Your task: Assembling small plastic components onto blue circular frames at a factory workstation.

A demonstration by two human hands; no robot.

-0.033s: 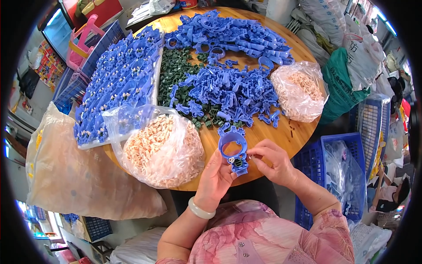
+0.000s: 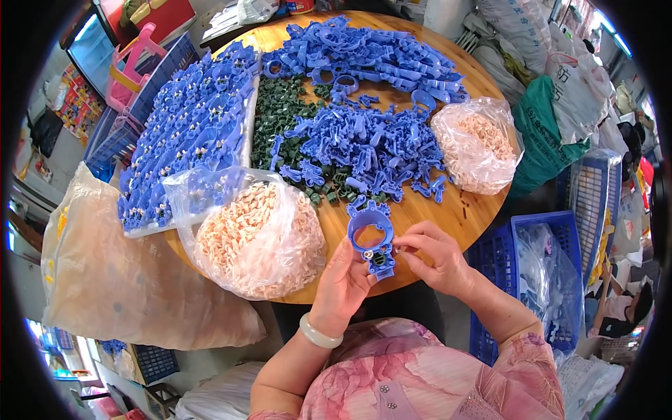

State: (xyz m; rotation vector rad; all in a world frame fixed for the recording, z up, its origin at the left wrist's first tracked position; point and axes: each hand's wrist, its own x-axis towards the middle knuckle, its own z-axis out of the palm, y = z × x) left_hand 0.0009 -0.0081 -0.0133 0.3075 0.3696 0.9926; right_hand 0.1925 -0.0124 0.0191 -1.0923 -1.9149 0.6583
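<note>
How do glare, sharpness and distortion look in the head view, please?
Head view: black corners frame the fisheye image, surroundings bending toward its rim; whitish glints mark the clear plastic bag of pale pieces at left; in the same view, a white strip light glares at upper right, while the held blue plastic ring-shaped part looks fairly sharp.

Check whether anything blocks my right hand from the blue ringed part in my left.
Nothing visible does. The right hand has its fingertips right beside the right edge of the blue ringed part; actual contact is too small to tell. The left hand holds it from the opposite side.
</note>
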